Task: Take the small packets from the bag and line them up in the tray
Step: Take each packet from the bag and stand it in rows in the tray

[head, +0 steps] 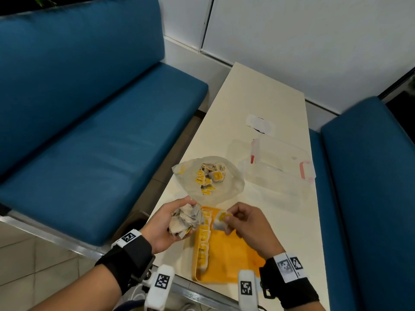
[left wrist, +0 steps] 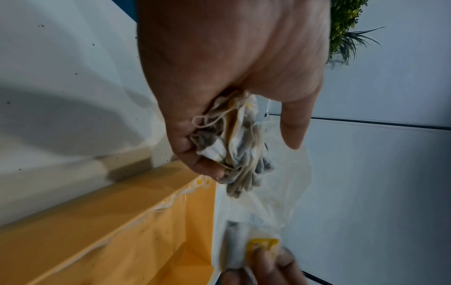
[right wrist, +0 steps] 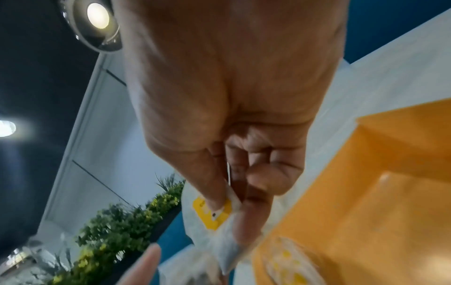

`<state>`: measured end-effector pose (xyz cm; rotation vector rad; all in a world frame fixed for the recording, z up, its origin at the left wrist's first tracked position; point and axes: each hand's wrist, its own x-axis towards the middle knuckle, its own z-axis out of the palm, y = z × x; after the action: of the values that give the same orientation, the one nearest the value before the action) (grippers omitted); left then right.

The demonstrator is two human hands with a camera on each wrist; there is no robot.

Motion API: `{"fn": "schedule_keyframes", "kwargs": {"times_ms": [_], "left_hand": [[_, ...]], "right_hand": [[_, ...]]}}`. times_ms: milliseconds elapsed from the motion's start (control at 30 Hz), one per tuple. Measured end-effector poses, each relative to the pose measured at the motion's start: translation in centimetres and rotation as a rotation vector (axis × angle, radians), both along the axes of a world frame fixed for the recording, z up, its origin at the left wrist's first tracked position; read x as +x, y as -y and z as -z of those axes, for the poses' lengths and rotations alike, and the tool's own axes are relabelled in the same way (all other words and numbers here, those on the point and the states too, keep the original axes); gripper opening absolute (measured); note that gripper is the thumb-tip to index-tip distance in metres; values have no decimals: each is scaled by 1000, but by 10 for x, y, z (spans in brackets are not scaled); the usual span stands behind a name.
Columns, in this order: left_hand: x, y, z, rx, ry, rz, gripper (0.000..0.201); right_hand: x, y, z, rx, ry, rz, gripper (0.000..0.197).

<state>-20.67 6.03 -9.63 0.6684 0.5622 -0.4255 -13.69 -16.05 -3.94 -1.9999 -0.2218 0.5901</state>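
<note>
My left hand (head: 173, 217) grips a bunch of small grey-white packets (head: 185, 218) with strings, above the left edge of the yellow tray (head: 233, 259); the same bunch (left wrist: 240, 146) fills the left wrist view. My right hand (head: 233, 218) pinches one packet (head: 221, 219) with a yellow label between thumb and fingers, just over the tray's far end; the label (right wrist: 214, 212) shows in the right wrist view. A row of packets (head: 203, 241) stands along the tray's left wall. The clear plastic bag (head: 224, 194) lies open beyond the tray, with several packets (head: 210, 176) inside.
A clear lidded box with pink clasps (head: 280, 169) stands on the cream table (head: 258, 97) to the right of the bag. A white wrapper (head: 260, 124) lies farther back. Blue benches (head: 94, 122) flank the table on both sides.
</note>
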Motion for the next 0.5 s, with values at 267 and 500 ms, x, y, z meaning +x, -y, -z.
{"fn": "schedule_keyframes", "kwargs": {"times_ms": [267, 500], "left_hand": [[-1, 10, 4, 140, 44, 2, 43], [0, 21, 1, 134, 54, 22, 43]], "right_hand": [[-48, 12, 48, -213, -296, -165, 9], [-59, 1, 76, -315, -321, -218, 11]]}}
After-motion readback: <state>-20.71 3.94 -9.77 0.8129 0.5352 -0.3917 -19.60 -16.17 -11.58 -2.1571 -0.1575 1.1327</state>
